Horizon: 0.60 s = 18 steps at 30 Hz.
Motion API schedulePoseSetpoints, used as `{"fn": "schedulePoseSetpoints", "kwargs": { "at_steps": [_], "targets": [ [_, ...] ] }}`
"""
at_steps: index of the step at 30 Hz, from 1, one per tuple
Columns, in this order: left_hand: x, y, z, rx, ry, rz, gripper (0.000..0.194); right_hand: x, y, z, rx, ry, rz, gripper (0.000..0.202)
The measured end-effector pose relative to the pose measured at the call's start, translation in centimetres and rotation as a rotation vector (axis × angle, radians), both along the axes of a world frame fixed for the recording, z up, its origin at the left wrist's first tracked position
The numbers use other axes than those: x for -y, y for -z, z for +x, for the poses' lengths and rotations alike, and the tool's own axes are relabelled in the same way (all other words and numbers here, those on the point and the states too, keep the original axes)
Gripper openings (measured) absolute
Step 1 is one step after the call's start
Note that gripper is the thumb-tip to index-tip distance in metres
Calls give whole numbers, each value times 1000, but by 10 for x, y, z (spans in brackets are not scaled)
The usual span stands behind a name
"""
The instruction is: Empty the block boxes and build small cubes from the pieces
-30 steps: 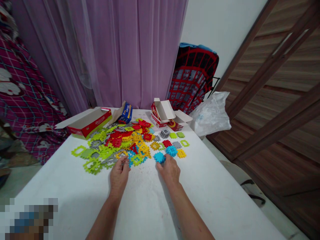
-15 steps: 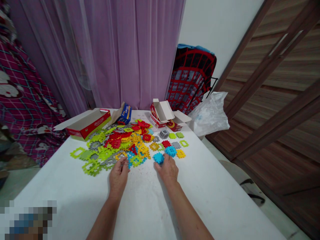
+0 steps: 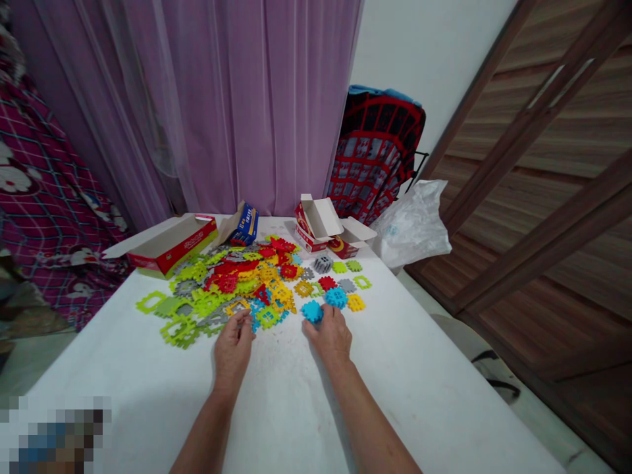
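My right hand (image 3: 332, 334) rests on the table with its thumb and fingers closed round a blue toothed building piece (image 3: 312, 311), which looks like a small stack. Just beyond its fingertips lies another blue stack of pieces (image 3: 336, 298). My left hand (image 3: 234, 343) is at the near edge of a large mixed heap of plastic interlocking pieces (image 3: 241, 276) in green, red, yellow, grey and blue. Its fingers are curled together, and I cannot make out whether anything is between them. Beside the right hand lies a yellow piece (image 3: 356, 303).
Small groups of pieces, among them a grey stack (image 3: 323, 264) and a red piece (image 3: 326, 284), lie right of the heap. Open boxes, one long and red (image 3: 172, 247), one blue (image 3: 245, 224), others red-and-white (image 3: 316, 227), line the white table's (image 3: 281, 408) back. A plastic bag (image 3: 415, 224) hangs at the right.
The view has shifted very slightly. Both hands and the pieces stay practically where they were.
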State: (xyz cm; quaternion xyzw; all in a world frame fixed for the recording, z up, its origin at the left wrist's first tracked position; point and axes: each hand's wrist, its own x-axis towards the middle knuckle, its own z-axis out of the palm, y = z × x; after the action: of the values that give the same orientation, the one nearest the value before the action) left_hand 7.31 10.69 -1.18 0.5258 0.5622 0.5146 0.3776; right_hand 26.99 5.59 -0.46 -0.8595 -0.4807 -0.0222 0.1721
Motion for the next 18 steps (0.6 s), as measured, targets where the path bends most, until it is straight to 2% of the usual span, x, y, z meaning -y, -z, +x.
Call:
{"fn": "schedulePoseSetpoints", "kwargs": {
  "at_steps": [5, 18],
  "targets": [
    [0, 1, -1, -13, 12, 3, 45, 0, 1, 1, 3, -6, -9, 37],
    [-1, 1, -1, -11, 14, 15, 47, 4, -2, 5, -71, -19, 11, 43]
  ]
}}
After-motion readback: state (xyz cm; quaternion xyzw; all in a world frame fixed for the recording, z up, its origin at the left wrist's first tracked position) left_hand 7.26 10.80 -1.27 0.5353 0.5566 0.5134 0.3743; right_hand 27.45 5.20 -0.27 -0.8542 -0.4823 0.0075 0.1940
